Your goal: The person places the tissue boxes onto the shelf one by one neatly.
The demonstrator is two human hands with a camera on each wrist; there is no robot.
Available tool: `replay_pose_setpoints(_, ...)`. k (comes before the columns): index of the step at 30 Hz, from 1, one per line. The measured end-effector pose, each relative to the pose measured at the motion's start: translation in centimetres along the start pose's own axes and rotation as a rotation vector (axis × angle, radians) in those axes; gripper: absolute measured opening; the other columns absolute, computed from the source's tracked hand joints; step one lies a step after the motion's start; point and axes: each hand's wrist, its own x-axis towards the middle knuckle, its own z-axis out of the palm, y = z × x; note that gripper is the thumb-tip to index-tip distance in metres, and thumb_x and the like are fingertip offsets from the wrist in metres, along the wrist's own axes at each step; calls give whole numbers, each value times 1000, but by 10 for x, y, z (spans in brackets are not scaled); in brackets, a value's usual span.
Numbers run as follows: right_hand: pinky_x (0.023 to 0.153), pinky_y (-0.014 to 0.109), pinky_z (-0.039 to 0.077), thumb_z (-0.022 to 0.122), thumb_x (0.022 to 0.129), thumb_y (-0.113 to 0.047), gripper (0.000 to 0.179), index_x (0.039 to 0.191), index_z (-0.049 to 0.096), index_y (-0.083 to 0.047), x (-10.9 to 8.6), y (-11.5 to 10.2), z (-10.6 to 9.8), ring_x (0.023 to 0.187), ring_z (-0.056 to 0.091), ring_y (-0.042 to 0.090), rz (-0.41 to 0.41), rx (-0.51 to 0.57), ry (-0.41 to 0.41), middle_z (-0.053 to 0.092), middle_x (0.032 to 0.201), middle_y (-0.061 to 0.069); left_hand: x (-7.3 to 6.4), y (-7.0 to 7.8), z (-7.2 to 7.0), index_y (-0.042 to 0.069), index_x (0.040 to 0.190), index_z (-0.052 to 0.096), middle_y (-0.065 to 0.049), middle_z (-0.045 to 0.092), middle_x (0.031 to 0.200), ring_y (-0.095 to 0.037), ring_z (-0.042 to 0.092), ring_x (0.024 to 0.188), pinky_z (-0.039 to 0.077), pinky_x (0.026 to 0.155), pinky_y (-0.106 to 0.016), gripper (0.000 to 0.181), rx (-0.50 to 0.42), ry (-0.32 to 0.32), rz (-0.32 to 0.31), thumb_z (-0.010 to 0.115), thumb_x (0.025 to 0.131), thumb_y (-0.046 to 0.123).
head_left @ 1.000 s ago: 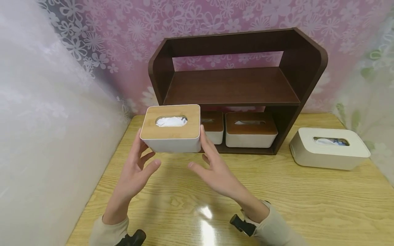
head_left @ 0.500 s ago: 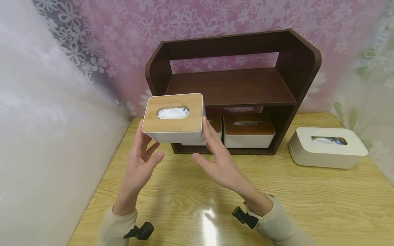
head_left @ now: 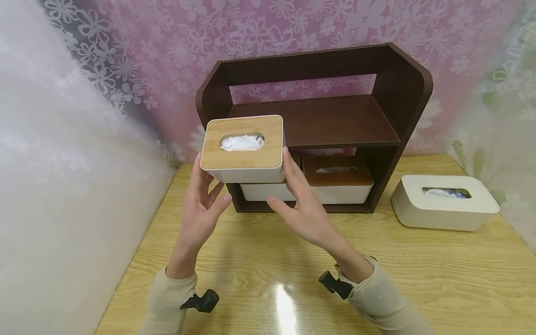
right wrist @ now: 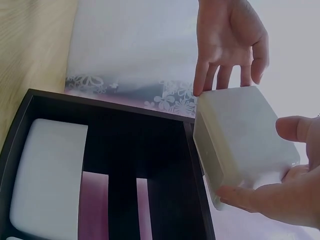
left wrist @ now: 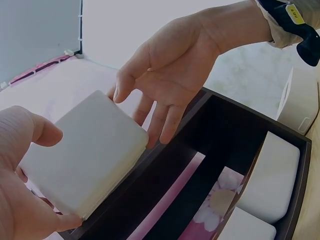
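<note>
Both hands hold up a white tissue box (head_left: 243,175) with a light wooden lid and white tissue in its oval slot. My left hand (head_left: 200,215) supports its left side and my right hand (head_left: 309,215) its right side, fingers mostly straight, thumbs apart below the front. In the head view the box overlaps the left part of a dark brown two-tier shelf (head_left: 335,118). From the left wrist, the box's pale underside (left wrist: 92,150) shows between the hands. The right wrist view shows the left hand's (right wrist: 230,40) fingertips along the box's far side.
Two white tissue boxes with brown lids, one partly hidden (head_left: 261,192) and one at its right (head_left: 343,193), stand in the lower tier. A cream tissue box (head_left: 439,216) sits on the wooden table (head_left: 268,260), right of the shelf. A pale wall (head_left: 75,186) borders the left.
Both hands have lifted the wooden-lidded tissue box higher and carried it slightly right, so it overlaps more of the upper tier. The view has shifted slightly; the other boxes keep their places.
</note>
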Motion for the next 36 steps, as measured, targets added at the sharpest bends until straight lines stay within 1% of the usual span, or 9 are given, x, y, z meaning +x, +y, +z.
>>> replay_pose_setpoints(7,118,45,24,61,97,-10,93,159,-5,-33,6,2,-4,151,6,11,-17,33,16,-2,165,-10,3,-3,4,11,160,8,-7,23,162,-29,28,146,31,115,-45,95,8,-20,52,58,85,-18)
replay_pose_setpoints(11,118,44,23,60,98,-10,93,158,-6,-33,10,3,-7,151,6,9,-25,34,20,-1,165,-9,6,-5,5,12,160,7,-7,25,161,-28,28,145,31,115,-45,94,12,-36,73,57,86,-16)
replay_pose_setpoints(16,118,46,23,59,100,-18,89,159,-7,-31,16,4,-9,151,4,8,-22,-39,23,-2,165,-11,12,-7,4,13,160,5,-1,23,162,-24,29,145,31,114,-49,93,65,-31,67,58,88,-11)
replay_pose_setpoints(23,117,57,19,60,98,-22,90,159,-6,-30,24,3,-11,152,3,13,-25,-158,54,-1,166,-8,19,-4,4,20,161,1,4,20,163,-17,31,143,32,112,-53,97,209,-11,23,62,89,-6)
replay_pose_setpoints(26,117,57,19,61,98,-24,91,159,-6,-29,27,4,-13,152,4,14,-29,-190,69,-1,166,-6,23,3,8,15,161,-2,-2,17,163,-20,29,142,31,113,-52,99,264,-12,22,62,88,-9)
replay_pose_setpoints(29,118,55,19,61,97,-22,92,159,-6,-25,30,4,-15,152,5,14,-48,-203,76,0,166,-4,26,13,15,3,158,-4,-13,14,163,-27,28,140,29,114,-53,97,308,-13,53,60,87,-11)
replay_pose_setpoints(31,119,53,19,61,97,-22,91,160,-6,-22,33,4,-16,152,5,14,-62,-203,76,1,166,-3,28,14,16,-1,157,-5,-16,12,162,-29,28,139,28,114,-54,96,313,-12,77,60,87,-12)
replay_pose_setpoints(32,119,52,20,61,97,-21,91,160,-5,-22,34,3,-17,152,6,14,-66,-202,75,1,166,-3,29,13,16,-1,157,-5,-16,12,162,-29,28,139,28,114,-54,96,311,-12,86,60,87,-12)
replay_pose_setpoints(36,118,46,24,61,98,-19,91,159,-6,-21,38,0,-20,151,9,12,-63,-157,56,1,166,-4,34,-3,10,6,159,-5,-10,18,161,-22,30,141,30,115,-49,99,281,-9,114,61,87,-11)
